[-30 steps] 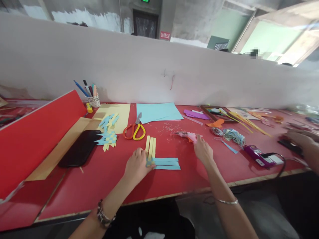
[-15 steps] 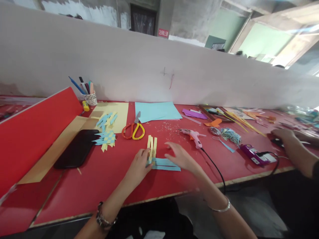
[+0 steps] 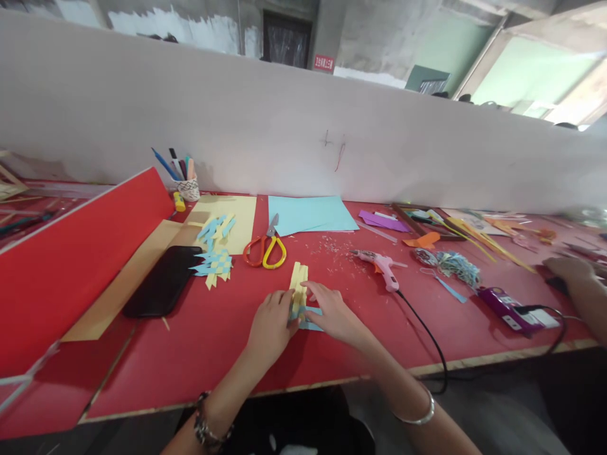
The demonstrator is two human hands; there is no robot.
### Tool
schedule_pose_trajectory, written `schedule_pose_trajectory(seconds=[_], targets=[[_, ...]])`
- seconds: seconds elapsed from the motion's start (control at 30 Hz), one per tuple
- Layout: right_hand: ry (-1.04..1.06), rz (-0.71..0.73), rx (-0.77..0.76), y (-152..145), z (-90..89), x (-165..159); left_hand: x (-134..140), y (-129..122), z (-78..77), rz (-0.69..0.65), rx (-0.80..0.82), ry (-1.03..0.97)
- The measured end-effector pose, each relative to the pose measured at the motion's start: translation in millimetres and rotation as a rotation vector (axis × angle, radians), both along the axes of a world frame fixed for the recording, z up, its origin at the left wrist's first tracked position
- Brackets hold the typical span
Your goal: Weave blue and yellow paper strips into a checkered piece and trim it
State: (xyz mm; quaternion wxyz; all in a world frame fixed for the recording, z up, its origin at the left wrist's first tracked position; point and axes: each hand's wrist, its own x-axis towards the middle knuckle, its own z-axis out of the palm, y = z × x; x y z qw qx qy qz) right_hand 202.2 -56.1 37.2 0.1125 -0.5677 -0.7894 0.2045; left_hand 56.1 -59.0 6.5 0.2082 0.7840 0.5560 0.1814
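Observation:
Pale yellow paper strips (image 3: 298,278) stand away from me across light blue paper strips (image 3: 312,325), crossing them where my hands meet. My left hand (image 3: 270,321) is closed at the left side of the crossing, its fingertips gripping the strips. From the right, my right hand (image 3: 337,316) reaches over the blue strips, with thumb and fingers pinching at the yellow ones. Both hands partly hide the crossing. Beyond them lie scissors (image 3: 272,243) with one red and one yellow handle. A woven blue-and-yellow paper piece (image 3: 218,262) rests farther left.
A black phone (image 3: 164,281) and a red board (image 3: 90,259) are on the left. Blue sheets (image 3: 308,213) lie at the back. To the right are a pink glue gun (image 3: 382,265) with its cord, a purple power strip (image 3: 507,309) and another person's hand (image 3: 571,272).
My right hand has moved left and down onto the strips, from hovering beside them. The yellow strips now sit closer together. The view has shifted slightly.

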Motion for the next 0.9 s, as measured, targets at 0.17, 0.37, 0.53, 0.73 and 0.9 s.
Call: schedule_pose_trajectory(seconds=[0.17,0.37,0.53,0.73,0.9], targets=[[-0.085,0.043,0.079,-15,-5.8,-7,1,-2,-1.4,0.010,-0.005,-0.046],[-0.071,0.036,0.152,-18,-12.9,-7,-12,-2,-10.2,-0.020,-0.020,-0.237],[-0.010,0.052,0.144,-15,-4.4,-6,-31,3,-9.3,0.049,-0.126,-0.371],[-0.093,0.001,0.071,-9,-0.9,-9,-28,11,10.7,0.020,-0.312,-0.252],[-0.105,-0.054,0.121,-9,-3.7,-6,0,-4,9.5,0.144,-0.043,0.217]])
